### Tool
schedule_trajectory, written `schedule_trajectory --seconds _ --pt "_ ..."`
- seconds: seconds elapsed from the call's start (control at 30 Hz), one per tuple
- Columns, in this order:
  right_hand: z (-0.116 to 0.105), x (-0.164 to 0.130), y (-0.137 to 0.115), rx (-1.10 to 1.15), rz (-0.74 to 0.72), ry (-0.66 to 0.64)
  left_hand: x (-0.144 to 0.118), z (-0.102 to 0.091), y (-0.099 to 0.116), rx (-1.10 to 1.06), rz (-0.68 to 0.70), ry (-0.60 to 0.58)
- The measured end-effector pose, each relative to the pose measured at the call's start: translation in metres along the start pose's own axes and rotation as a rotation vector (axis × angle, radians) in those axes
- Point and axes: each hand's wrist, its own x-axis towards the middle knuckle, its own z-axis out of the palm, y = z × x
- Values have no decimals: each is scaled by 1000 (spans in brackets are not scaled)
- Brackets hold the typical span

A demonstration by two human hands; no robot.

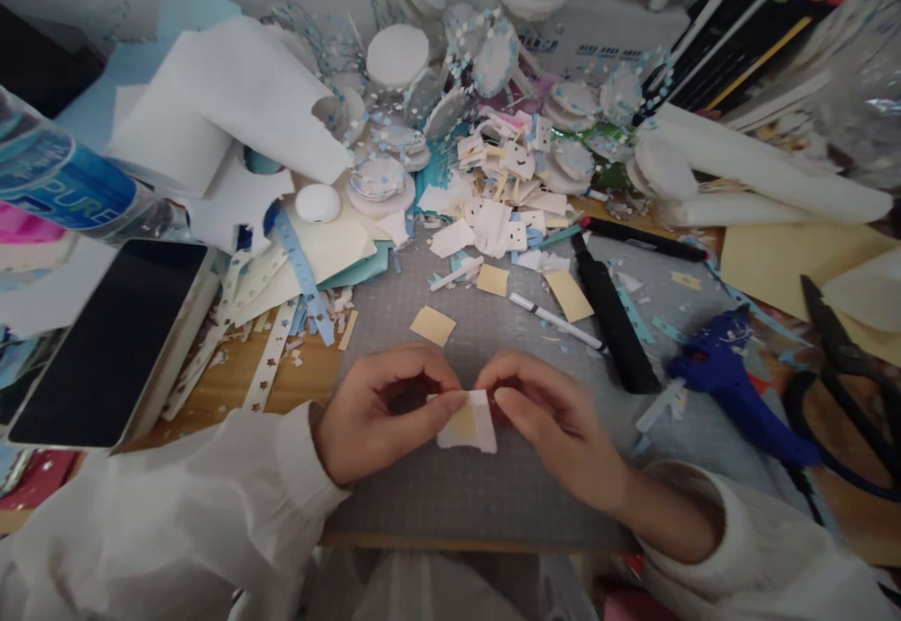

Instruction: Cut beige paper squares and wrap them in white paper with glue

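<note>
Between my two hands is a small white piece of paper (485,429) with a yellow paper rectangle (462,426) lying on it. My left hand (394,410) pinches its upper left part, thumb on top of the yellow piece. My right hand (556,424) is closed at the paper's upper right edge, thumb and index finger together; part of that grip is hidden. Just beyond my fingers lie loose yellow rectangles, one (433,325) near my left hand and another (570,295) farther right. A white pen (557,323) rests beside them on the grey cutting mat (394,508).
A blue glue gun (739,386), black scissors (845,368) and a black cylindrical tool (612,311) lie on the right. A phone (113,344) and a water bottle (77,180) occupy the left. Paper scraps (499,189) pile up at the back among white round paper pieces (398,55).
</note>
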Motion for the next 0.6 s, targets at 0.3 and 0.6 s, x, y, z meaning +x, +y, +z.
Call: schedule_trajectory --seconds 0.3,0.6 --pt "4 -3 4 -50 7 71 2 1 1 -28 -49 -22" --pt "-1 0 3 -128 -44 37 0 1 0 3 -28 -73"
